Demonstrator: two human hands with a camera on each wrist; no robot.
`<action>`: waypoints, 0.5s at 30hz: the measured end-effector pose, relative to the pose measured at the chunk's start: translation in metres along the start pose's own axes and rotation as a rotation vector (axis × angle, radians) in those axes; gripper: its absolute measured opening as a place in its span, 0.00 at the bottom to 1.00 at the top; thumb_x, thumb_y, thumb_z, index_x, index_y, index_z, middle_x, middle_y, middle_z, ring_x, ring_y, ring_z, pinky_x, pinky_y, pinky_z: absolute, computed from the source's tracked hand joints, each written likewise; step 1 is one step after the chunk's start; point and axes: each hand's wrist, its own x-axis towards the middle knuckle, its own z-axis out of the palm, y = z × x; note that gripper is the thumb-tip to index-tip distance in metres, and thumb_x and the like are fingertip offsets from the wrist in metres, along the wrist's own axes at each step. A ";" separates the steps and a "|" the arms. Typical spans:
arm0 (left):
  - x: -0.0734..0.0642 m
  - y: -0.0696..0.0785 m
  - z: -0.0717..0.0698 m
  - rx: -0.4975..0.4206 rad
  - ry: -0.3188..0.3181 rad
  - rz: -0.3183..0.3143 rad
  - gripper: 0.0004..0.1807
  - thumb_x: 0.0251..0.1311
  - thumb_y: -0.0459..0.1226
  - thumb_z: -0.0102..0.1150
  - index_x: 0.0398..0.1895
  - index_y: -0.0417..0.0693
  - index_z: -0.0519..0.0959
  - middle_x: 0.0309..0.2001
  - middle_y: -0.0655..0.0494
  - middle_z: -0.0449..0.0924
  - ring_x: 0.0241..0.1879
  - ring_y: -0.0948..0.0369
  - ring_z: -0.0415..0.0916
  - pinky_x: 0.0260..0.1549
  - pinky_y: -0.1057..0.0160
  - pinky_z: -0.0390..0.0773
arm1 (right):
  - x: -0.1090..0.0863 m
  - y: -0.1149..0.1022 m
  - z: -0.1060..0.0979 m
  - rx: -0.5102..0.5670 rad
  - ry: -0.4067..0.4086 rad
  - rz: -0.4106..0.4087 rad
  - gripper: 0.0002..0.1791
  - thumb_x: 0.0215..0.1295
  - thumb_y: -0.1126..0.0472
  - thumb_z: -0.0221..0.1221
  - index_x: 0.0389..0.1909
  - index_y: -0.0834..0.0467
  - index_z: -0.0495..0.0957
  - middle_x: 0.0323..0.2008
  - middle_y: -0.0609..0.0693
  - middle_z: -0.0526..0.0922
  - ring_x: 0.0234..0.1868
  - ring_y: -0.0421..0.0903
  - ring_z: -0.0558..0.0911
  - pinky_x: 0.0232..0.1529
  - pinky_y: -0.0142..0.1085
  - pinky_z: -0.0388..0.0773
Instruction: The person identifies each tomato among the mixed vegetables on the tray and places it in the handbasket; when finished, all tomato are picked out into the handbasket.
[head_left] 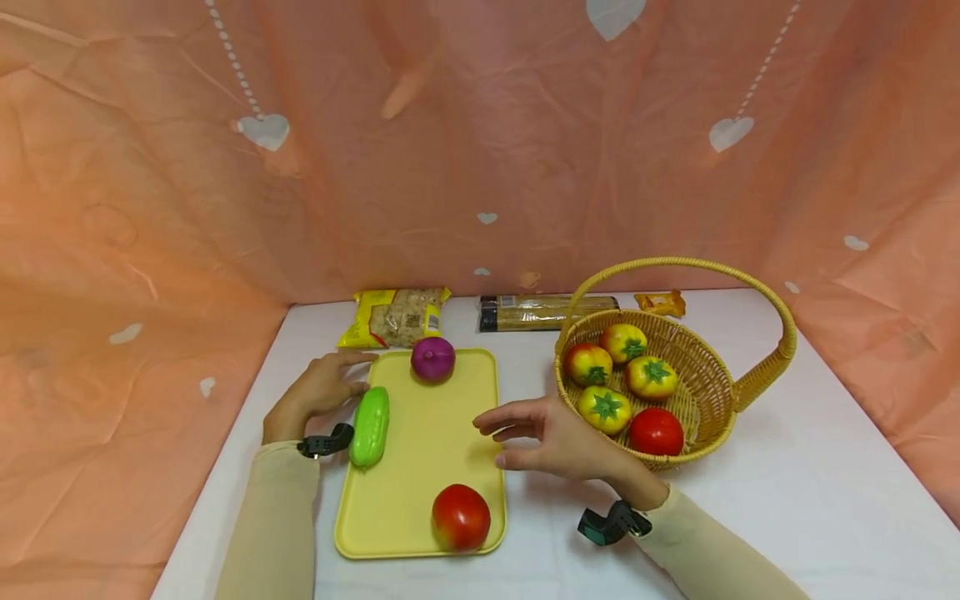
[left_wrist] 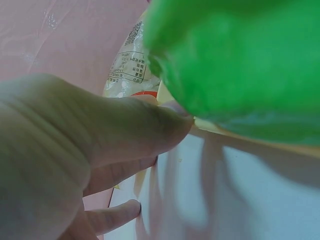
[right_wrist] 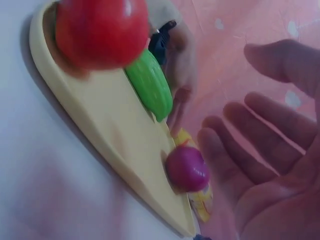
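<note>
A yellow tray lies on the white table. On it are a green toy cucumber along the left rim, a purple onion at the far end and a red tomato in the near right corner. My left hand is at the tray's far left rim, beside the cucumber. In the left wrist view its thumb is by the rim; whether it touches, I cannot tell. Over the tray's right edge hovers my right hand, fingers apart and holding nothing, as the right wrist view confirms.
Right of the tray stands a wicker basket with a tall handle, containing several yellow-red fruits and a red tomato. Along the back lie a yellow food bag, a pack of noodle-like sticks and a small orange packet.
</note>
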 end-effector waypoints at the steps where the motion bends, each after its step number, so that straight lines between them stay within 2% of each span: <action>1: 0.000 0.000 0.000 0.000 0.000 0.001 0.29 0.69 0.34 0.70 0.73 0.41 0.80 0.75 0.30 0.74 0.77 0.27 0.65 0.75 0.25 0.64 | -0.001 0.000 0.002 -0.013 -0.018 -0.019 0.25 0.70 0.65 0.72 0.67 0.63 0.83 0.66 0.66 0.85 0.66 0.67 0.84 0.70 0.48 0.83; 4: 0.001 0.001 0.000 -0.002 -0.001 -0.003 0.29 0.69 0.34 0.70 0.73 0.42 0.80 0.75 0.31 0.74 0.77 0.27 0.65 0.75 0.25 0.64 | -0.001 0.000 0.012 -0.098 -0.081 -0.112 0.24 0.70 0.63 0.73 0.66 0.59 0.85 0.63 0.61 0.88 0.65 0.59 0.86 0.68 0.42 0.84; 8: 0.001 0.001 0.000 -0.006 0.001 -0.008 0.29 0.69 0.34 0.70 0.73 0.42 0.80 0.75 0.31 0.74 0.77 0.28 0.65 0.76 0.25 0.63 | -0.001 0.000 0.026 -0.255 -0.153 -0.259 0.24 0.68 0.61 0.75 0.65 0.58 0.86 0.62 0.54 0.90 0.65 0.46 0.87 0.69 0.41 0.84; 11: 0.001 0.000 0.000 -0.007 0.000 -0.014 0.29 0.69 0.34 0.70 0.73 0.42 0.80 0.75 0.31 0.74 0.77 0.27 0.65 0.76 0.25 0.62 | -0.001 -0.001 0.037 -0.361 -0.195 -0.299 0.29 0.66 0.58 0.78 0.67 0.56 0.84 0.64 0.50 0.89 0.68 0.41 0.85 0.71 0.38 0.81; 15: 0.000 -0.001 0.000 -0.002 -0.003 -0.019 0.29 0.69 0.34 0.69 0.74 0.43 0.80 0.75 0.30 0.74 0.77 0.27 0.65 0.76 0.25 0.62 | 0.000 0.003 0.050 -0.534 -0.224 -0.297 0.37 0.63 0.50 0.80 0.72 0.52 0.81 0.67 0.47 0.85 0.68 0.39 0.82 0.71 0.32 0.78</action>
